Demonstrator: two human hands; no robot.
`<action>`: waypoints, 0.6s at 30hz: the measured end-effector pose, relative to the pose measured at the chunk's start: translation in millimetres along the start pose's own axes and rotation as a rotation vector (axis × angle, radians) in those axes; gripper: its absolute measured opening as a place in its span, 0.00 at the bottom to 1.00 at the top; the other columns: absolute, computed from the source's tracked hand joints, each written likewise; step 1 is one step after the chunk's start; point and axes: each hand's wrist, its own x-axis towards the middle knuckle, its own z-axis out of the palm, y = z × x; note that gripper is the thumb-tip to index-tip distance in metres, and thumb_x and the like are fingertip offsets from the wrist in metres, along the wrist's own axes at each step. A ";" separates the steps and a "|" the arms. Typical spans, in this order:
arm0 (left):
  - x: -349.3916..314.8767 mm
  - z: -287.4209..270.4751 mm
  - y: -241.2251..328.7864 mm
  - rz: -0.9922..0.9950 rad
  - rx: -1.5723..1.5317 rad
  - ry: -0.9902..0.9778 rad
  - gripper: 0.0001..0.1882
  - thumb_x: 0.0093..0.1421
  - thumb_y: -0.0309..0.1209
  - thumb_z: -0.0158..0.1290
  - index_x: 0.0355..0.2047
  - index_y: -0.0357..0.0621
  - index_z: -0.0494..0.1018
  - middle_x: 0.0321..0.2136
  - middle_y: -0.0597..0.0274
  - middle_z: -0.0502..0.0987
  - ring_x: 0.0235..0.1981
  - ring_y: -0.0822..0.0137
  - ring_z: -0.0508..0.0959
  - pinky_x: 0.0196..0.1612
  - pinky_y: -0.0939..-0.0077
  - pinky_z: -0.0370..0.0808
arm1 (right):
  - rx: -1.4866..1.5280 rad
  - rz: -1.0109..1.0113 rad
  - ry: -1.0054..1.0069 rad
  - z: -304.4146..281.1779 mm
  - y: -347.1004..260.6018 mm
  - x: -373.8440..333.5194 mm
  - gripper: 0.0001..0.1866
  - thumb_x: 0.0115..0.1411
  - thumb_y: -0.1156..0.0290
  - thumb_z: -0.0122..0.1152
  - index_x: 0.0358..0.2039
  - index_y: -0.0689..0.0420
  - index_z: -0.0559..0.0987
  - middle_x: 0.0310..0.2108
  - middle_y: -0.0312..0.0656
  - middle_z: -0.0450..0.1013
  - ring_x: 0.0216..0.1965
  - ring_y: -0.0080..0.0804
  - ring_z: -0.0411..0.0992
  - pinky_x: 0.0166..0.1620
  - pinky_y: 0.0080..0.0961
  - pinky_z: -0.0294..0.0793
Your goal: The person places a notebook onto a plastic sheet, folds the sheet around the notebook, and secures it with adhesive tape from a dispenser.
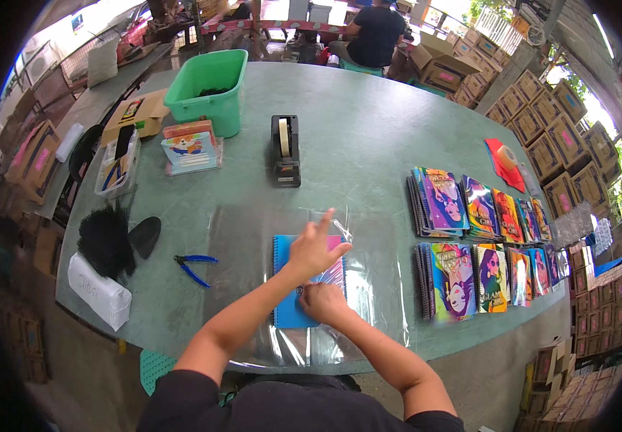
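Note:
In front of me a spiral notebook [285, 302] with a blue and pink cover lies on a clear plastic sheet [239, 288]. My left hand [314, 248] is over the notebook's upper part, index finger and thumb stretched apart. Just right of those fingertips, a crinkled bit of clear plastic [344, 232] catches the light. Lower down, my right hand [325, 302] is closed in a fist against the cover; what it grips, if anything, is hidden. Left of the sheet lie blue-handled pliers [195, 268].
Stacked colourful spiral notebooks [444, 209] stand in two rows at the right. Ahead sits a black tape dispenser [285, 155]. A green tub [210, 101], a clear bin [118, 173] and black spiral coils [105, 241] are on the left. A person [379, 32] sits beyond the table.

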 end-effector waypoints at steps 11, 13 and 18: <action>97.8 -46.2 -12.7 0.426 0.449 -0.014 0.16 0.48 0.22 0.49 0.40 0.41 0.70 0.32 0.46 0.73 0.41 0.51 0.74 0.39 0.61 0.74 | 0.010 0.046 0.108 19.4 -4.4 -0.7 0.11 0.53 0.65 0.50 0.29 0.61 0.72 0.23 0.52 0.74 0.29 0.51 0.74 0.34 0.45 0.72; 51.9 -15.3 -12.7 0.482 0.461 -0.462 0.11 0.50 0.23 0.48 0.36 0.40 0.71 0.34 0.46 0.73 0.42 0.50 0.73 0.41 0.59 0.75 | 0.031 0.003 0.045 13.9 -2.3 2.5 0.13 0.54 0.62 0.51 0.28 0.61 0.72 0.23 0.52 0.73 0.28 0.49 0.74 0.34 0.43 0.72; 22.8 -21.7 -12.4 0.480 0.477 -0.454 0.15 0.51 0.28 0.52 0.41 0.45 0.71 0.41 0.53 0.71 0.45 0.53 0.73 0.43 0.60 0.75 | 0.687 -0.088 0.182 -18.7 63.1 6.3 0.10 0.59 0.68 0.53 0.37 0.58 0.76 0.38 0.45 0.73 0.38 0.42 0.71 0.44 0.35 0.69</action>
